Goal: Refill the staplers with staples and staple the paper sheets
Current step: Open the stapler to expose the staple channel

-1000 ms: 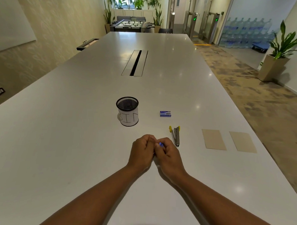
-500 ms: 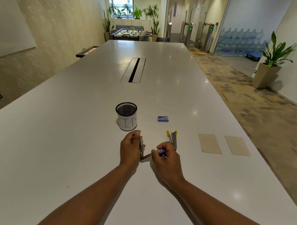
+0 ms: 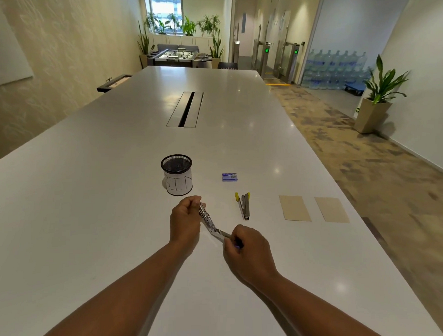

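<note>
A metal stapler with blue grips (image 3: 210, 224) is spread open between my hands above the white table (image 3: 86, 212). My left hand (image 3: 185, 221) grips its far arm, and my right hand (image 3: 247, 252) grips the near arm, covering the blue handle. A second stapler with yellow grips (image 3: 244, 205) lies closed on the table to the right. A small blue staple box (image 3: 229, 177) lies beyond it. Two tan paper sheets (image 3: 294, 208) (image 3: 331, 209) lie flat side by side further right.
A black mesh cup (image 3: 177, 174) with a white label marked BIN stands just beyond my left hand. A cable slot (image 3: 186, 109) runs down the table's middle further back. The table's right edge lies close to the paper sheets.
My hands were clasped together on the stapler; they have moved apart and the stapler has swung open between them, wider now than half a second ago.
</note>
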`<action>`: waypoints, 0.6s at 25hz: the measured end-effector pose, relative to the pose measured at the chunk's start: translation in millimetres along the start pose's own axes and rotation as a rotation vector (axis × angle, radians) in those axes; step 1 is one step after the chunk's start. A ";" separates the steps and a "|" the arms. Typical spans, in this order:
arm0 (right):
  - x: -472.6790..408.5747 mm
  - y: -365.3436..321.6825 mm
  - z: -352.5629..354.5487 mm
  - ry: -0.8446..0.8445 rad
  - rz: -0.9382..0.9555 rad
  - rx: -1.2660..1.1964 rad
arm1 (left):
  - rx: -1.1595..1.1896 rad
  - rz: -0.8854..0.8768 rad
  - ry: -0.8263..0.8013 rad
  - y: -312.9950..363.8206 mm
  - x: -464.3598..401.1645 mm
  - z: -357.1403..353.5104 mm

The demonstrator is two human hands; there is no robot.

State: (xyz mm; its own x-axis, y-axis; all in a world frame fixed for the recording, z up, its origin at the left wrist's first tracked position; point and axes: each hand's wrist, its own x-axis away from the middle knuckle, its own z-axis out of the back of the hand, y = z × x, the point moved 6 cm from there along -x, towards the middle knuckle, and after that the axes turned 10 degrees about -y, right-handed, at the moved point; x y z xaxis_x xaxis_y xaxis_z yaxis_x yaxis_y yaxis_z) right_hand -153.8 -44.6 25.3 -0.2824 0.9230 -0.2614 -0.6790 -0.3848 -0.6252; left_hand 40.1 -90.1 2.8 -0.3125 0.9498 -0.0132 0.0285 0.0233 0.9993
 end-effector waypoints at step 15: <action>10.4 -2.8 -4.9 -0.164 0.084 0.143 | -0.520 -0.024 -0.304 7.5 -2.2 -16.8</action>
State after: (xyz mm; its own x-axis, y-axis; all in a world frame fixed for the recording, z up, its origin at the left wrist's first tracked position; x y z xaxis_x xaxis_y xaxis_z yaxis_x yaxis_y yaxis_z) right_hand -151.5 -34.0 20.8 -0.4399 0.8803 -0.1779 -0.7344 -0.4666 -0.4928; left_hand 25.1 -97.2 10.9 -0.0193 0.9993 0.0315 -0.4675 -0.0369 0.8832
